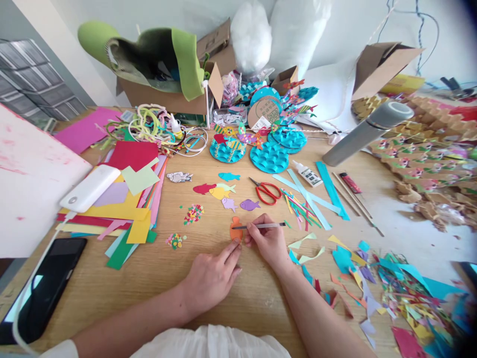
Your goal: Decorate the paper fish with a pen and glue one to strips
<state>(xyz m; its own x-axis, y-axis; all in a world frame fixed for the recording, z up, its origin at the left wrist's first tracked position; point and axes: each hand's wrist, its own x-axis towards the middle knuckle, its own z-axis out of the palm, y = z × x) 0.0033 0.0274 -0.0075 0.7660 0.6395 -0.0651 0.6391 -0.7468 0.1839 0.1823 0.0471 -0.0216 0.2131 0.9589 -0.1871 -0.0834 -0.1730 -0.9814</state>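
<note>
An orange paper fish (235, 229) lies flat on the wooden table in front of me. My left hand (219, 273) rests beside it, fingers stretched out, with the fingertips on the fish's lower edge. My right hand (266, 241) pinches a grey pencil (266, 225), whose tip meets the fish's surface. Beyond are more cut paper fish: a purple one (249, 204), a lilac one (229, 204), a red one (204, 189), a yellow one (219, 193) and a blue one (229, 176). Red-handled scissors (267, 193) lie behind my right hand.
Coloured paper sheets (134, 159) and a white power bank (89, 188) are stacked left, near a phone (44, 288). Small paper dots (194, 214) sit left of the fish. Paper strips (303, 206), a glue bottle (307, 174), a grey thermos (367, 134) and scraps (410, 298) lie right.
</note>
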